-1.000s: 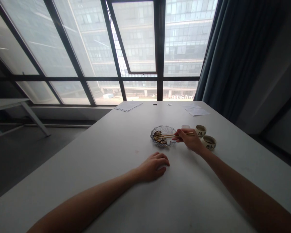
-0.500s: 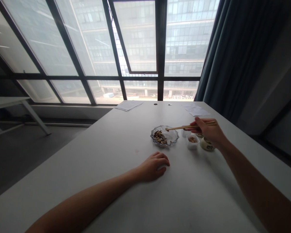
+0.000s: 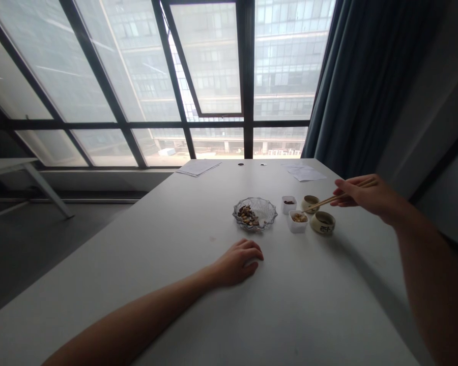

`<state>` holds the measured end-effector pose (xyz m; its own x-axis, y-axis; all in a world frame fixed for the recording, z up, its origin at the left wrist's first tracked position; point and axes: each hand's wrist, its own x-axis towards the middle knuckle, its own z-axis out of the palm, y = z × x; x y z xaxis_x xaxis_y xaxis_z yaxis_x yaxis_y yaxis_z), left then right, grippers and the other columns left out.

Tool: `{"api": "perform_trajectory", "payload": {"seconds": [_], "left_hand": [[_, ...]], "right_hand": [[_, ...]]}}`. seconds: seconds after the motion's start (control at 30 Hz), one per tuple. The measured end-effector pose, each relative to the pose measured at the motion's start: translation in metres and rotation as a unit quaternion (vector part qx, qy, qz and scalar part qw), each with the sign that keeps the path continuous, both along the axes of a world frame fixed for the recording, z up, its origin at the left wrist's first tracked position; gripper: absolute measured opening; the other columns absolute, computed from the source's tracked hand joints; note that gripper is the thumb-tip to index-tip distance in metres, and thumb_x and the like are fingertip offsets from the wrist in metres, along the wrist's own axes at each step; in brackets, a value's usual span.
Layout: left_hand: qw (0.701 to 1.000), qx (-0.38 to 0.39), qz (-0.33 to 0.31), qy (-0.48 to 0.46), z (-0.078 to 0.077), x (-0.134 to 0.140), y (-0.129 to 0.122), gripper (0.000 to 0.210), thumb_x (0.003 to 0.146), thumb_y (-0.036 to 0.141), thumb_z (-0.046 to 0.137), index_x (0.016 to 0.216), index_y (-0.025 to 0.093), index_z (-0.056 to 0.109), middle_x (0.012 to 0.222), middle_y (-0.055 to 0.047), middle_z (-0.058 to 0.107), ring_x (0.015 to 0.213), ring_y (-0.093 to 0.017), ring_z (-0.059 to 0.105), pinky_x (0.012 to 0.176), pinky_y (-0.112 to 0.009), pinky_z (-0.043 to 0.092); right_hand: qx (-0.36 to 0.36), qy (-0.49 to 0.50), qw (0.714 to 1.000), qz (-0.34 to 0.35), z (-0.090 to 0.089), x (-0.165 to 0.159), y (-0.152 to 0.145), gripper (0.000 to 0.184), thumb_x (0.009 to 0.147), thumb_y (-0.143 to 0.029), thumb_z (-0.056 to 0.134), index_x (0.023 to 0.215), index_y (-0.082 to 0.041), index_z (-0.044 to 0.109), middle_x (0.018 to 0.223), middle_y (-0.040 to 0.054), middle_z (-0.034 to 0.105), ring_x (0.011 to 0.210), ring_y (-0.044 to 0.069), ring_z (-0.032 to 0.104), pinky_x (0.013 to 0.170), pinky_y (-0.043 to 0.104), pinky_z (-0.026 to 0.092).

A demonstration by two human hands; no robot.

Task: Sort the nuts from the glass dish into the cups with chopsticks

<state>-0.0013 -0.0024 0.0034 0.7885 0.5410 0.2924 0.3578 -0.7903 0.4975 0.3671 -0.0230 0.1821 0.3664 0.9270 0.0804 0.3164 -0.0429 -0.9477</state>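
Note:
My right hand (image 3: 366, 195) is closed round a pair of chopsticks (image 3: 330, 199), whose tips reach down to the rim of a small white cup (image 3: 298, 226) holding light-coloured nuts. Behind that cup stands another white cup (image 3: 289, 207) with dark pieces in it. Two beige ceramic pots (image 3: 322, 223) sit to the right of the cups; their contents are hard to make out. Left of them is a clear glass dish (image 3: 265, 223) with a mix of nuts or seeds (image 3: 248, 216) on its left side. My left hand (image 3: 239, 262) rests on the tabletop in front of the dish, fingers loosely curved and holding nothing.
The white table (image 3: 168, 239) runs toward the windows. Paper sheets (image 3: 197, 168) lie at its far left corner, and another paper (image 3: 305, 172) at the far right. A dark curtain (image 3: 339, 101) hangs on the right. A second table (image 3: 11, 165) stands at left.
My right hand has drawn back to the right with the chopsticks. Their tips have gone from the glass dish to the white cup of nuts. The left hand stays on the table.

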Motion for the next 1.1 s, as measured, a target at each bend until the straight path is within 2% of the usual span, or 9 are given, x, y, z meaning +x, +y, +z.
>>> {"api": "perform_trajectory", "payload": {"seconds": [0.2, 0.33, 0.47, 0.6, 0.73, 1.1], "left_hand": [[1.0, 0.0, -0.003, -0.002, -0.003, 0.0, 0.001, 0.023, 0.097, 0.017, 0.062, 0.116, 0.025, 0.071, 0.124, -0.006, 0.068, 0.118, -0.025, 0.06, 0.11, -0.037, 0.048], [1.0, 0.001, -0.001, -0.001, -0.002, 0.0, 0.001, 0.023, 0.096, 0.016, 0.063, 0.116, 0.025, 0.071, 0.124, -0.006, 0.068, 0.118, -0.025, 0.06, 0.11, -0.038, 0.049], [1.0, 0.001, 0.0, 0.0, 0.0, 0.0, 0.0, 0.023, 0.095, 0.016, 0.064, 0.116, 0.025, 0.071, 0.123, -0.007, 0.069, 0.117, -0.026, 0.061, 0.11, -0.038, 0.049], [1.0, 0.001, 0.001, 0.001, 0.0, 0.001, 0.0, 0.023, 0.095, 0.016, 0.064, 0.115, 0.025, 0.071, 0.123, -0.006, 0.069, 0.118, -0.026, 0.06, 0.11, -0.038, 0.048], [1.0, 0.003, 0.0, 0.003, -0.002, 0.0, 0.001, 0.024, 0.096, 0.015, 0.064, 0.116, 0.025, 0.071, 0.124, -0.006, 0.069, 0.118, -0.026, 0.06, 0.11, -0.038, 0.048], [1.0, 0.003, 0.002, 0.007, -0.001, 0.0, 0.001, 0.023, 0.096, 0.016, 0.063, 0.116, 0.025, 0.071, 0.123, -0.007, 0.069, 0.118, -0.025, 0.06, 0.111, -0.038, 0.048]], "right_hand": [[0.084, 0.002, 0.996, 0.034, -0.012, -0.01, 0.009, 0.026, 0.096, -0.036, 0.078, 0.076, -0.021, 0.078, 0.077, 0.0101, 0.082, 0.069, 0.025, 0.081, 0.073, 0.038, 0.071], [0.068, -0.055, 0.995, 0.045, -0.02, -0.015, 0.014, 0.03, 0.095, -0.041, 0.08, 0.077, -0.017, 0.078, 0.078, 0.0133, 0.081, 0.066, 0.024, 0.08, 0.064, 0.031, 0.069], [0.054, -0.097, 0.993, 0.047, -0.018, -0.011, 0.013, 0.03, 0.095, -0.038, 0.08, 0.076, -0.015, 0.078, 0.075, 0.0135, 0.081, 0.062, 0.023, 0.08, 0.057, 0.026, 0.066], [0.025, -0.109, 0.992, 0.063, -0.018, -0.004, 0.01, 0.026, 0.095, -0.032, 0.08, 0.077, -0.013, 0.08, 0.072, 0.0125, 0.08, 0.063, 0.024, 0.081, 0.056, 0.023, 0.066], [0.004, -0.119, 0.989, 0.092, -0.024, 0.003, 0.012, 0.031, 0.094, -0.04, 0.081, 0.077, -0.014, 0.08, 0.074, 0.0123, 0.081, 0.067, 0.026, 0.082, 0.058, 0.025, 0.067], [0.018, -0.145, 0.985, 0.092, -0.027, 0.001, 0.013, 0.034, 0.094, -0.044, 0.079, 0.075, -0.016, 0.081, 0.071, 0.0111, 0.081, 0.065, 0.026, 0.082, 0.054, 0.024, 0.065]]}}
